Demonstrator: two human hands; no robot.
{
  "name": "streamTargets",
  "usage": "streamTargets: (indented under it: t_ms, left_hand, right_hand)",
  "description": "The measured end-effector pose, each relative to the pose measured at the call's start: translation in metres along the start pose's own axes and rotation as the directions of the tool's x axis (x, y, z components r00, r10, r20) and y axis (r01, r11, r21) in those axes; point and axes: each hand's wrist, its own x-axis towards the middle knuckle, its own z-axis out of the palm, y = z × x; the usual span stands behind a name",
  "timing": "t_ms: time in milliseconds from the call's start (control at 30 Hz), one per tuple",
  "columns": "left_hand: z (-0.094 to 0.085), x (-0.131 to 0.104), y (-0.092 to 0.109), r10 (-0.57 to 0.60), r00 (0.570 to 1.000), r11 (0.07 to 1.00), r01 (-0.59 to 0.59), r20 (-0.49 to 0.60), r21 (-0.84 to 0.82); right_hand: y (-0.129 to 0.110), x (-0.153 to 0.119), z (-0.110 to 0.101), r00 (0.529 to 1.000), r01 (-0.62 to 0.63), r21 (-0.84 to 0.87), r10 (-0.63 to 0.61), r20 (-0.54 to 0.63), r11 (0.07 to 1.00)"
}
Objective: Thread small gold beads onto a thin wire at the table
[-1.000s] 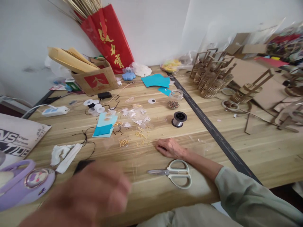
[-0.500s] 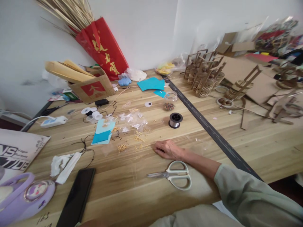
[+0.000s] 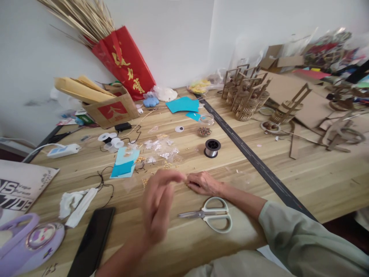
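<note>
My left hand [image 3: 158, 206] is raised over the table, a little blurred. Its index finger points toward my right fingertips, the thumb stands apart, and nothing shows between them. Resting on the tabletop, my right hand [image 3: 204, 183] has its fingers bent and pressed together; what they hold, if anything, is hidden. Tiny gold specks lie by its fingertips. Just below it are scissors [image 3: 217, 215] with pale green handles, blades pointing left. Gold beads [image 3: 167, 164] lie in small piles beyond my left hand, which partly covers one pile. A spool of silvery wire [image 3: 212, 149] stands beyond my right hand.
A black phone [image 3: 92, 240] and white tissue [image 3: 81, 207] lie at left. Blue card [image 3: 123, 165], small clear packets [image 3: 161, 146] and a dish of brown beads [image 3: 204, 132] are farther back. Small wooden baskets [image 3: 245, 104] stand at back right, past a dark strip [image 3: 248, 150].
My left hand has come up from the bottom edge to beside my right hand. My right hand and the scissors keep their places; the view has shifted slightly.
</note>
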Motion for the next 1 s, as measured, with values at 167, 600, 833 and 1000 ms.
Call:
streamTargets:
  t_ms: [167, 600, 833, 1000]
  left_hand:
    - [0.009, 0.022, -0.067, -0.301, 0.940, 0.902, 0.226, 0.159, 0.367]
    - [0.008, 0.018, -0.100, -0.448, 0.832, 0.877, 0.338, 0.327, 0.342]
    - [0.004, 0.017, -0.099, -0.449, 0.835, 0.876, 0.339, 0.319, 0.344]
    - [0.004, 0.017, -0.096, -0.442, 0.838, 0.877, 0.329, 0.320, 0.350]
  right_hand:
    - [-0.001, 0.001, -0.001, 1.000, 0.023, 0.041, -0.023, -0.008, 0.999]
    - [0.003, 0.001, 0.003, 0.999, 0.008, 0.128, -0.001, -0.053, 0.992]
    - [0.000, 0.003, -0.001, 0.994, -0.080, 0.254, 0.095, -0.047, 0.964]
    - [0.002, 0.003, 0.000, 0.983, -0.161, 0.336, 0.181, -0.031, 0.928]
